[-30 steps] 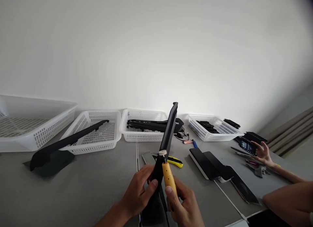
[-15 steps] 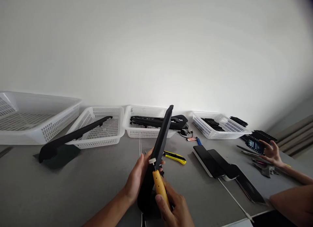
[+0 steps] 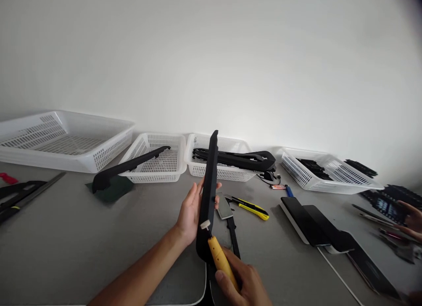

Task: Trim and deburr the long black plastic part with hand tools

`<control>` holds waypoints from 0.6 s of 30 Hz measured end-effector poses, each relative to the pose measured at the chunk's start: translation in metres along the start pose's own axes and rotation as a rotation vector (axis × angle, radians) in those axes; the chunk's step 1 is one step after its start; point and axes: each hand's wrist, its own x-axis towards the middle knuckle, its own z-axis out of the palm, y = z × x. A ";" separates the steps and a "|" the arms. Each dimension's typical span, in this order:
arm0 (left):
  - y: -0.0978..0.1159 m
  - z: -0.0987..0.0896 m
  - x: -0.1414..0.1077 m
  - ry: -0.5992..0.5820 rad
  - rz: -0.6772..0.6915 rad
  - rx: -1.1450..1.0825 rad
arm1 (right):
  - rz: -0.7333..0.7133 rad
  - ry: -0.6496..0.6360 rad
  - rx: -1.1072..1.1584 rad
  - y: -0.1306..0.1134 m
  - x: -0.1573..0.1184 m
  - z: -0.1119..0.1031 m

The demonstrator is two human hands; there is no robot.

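Note:
My left hand [image 3: 191,213] is wrapped round a long black plastic trim piece [image 3: 208,183], which stands almost upright in front of me. In my right hand [image 3: 245,277] is a tool with a yellow handle [image 3: 221,260] and a small white round head [image 3: 205,224]. That head lies against or just in front of the trim piece's lower part; whether it touches, I cannot tell. Just right of the piece lie a caliper [image 3: 225,208] with a grey body and a yellow utility knife [image 3: 253,209].
A second trim piece [image 3: 128,166] leans on a white basket [image 3: 154,178] above a dark green sheet [image 3: 112,191]. Another basket [image 3: 227,173] holds several black pieces. Phones [image 3: 303,220] lie at right, near a co-worker's hand [image 3: 413,220]. A hacksaw [image 3: 23,196] is at left.
My view has swung left, so the hacksaw shows and the co-worker's hand sits nearer the right edge. The trim piece now stands more upright. The white head sits lower along it.

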 end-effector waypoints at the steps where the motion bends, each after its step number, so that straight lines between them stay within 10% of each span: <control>1: 0.001 0.001 0.000 -0.002 0.008 -0.007 | 0.005 0.025 -0.005 0.000 -0.001 0.000; 18: -0.006 0.016 -0.024 -0.294 0.112 0.290 | 0.051 0.045 -0.024 -0.031 0.007 -0.026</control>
